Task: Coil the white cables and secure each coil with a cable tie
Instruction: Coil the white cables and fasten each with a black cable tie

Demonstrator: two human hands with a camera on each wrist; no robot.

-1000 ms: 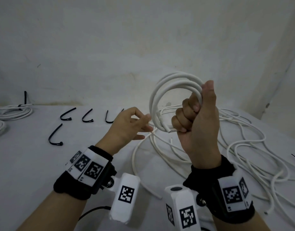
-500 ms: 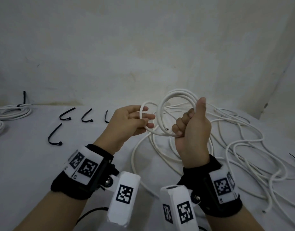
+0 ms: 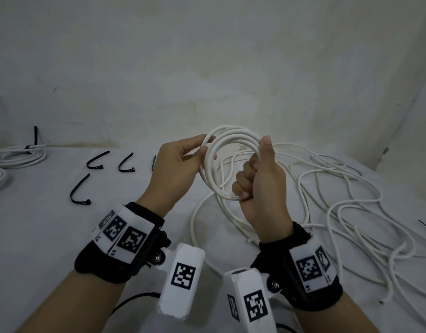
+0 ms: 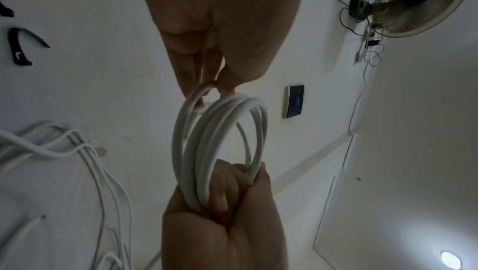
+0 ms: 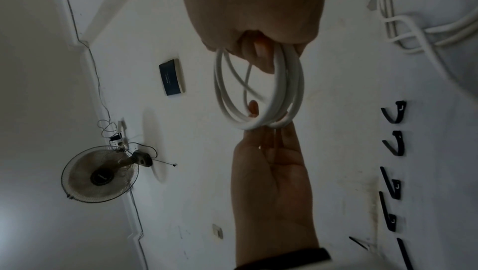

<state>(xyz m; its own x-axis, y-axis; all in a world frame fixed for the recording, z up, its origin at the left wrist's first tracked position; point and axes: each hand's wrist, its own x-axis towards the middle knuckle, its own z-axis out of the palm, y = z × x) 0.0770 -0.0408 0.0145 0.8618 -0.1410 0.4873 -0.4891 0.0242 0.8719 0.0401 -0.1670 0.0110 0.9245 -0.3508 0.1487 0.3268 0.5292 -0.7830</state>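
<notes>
While coil's mid-wind, notes:

coil: white cable coil (image 3: 227, 150), several loops, held upright in the air above the table (image 3: 39, 236), between both hands.
R hand: right hand (image 3: 260, 186) fisted round the coil's lower right arc, thumb up along the loops. Main clamp.
L hand: left hand (image 3: 176, 169) pinches the newest loop at the coil's upper left, thumb + fingertips; other fingers loose.
slack: loose white cable (image 3: 339, 200) sprawls on the table right of and behind the coil, lots still unwound. Whether all of it is the same run, can't tell.
ties: black cable ties (image 3: 80, 191) lie on the table well left of the coil, bent into hooks, unused.
done coils: tied coils (image 3: 15, 157) at the far left table edge, well apart from the coil.
handling (est.): light, smooth jacket so prob slippery; springy, loops will want to fan open if grip eases. Not fragile, but avoid kinks.
grip pt (est.): keep R fist where all loops bunch; feed w/ L. Tie should go next to the fist, where the bundle's tightest.
</notes>
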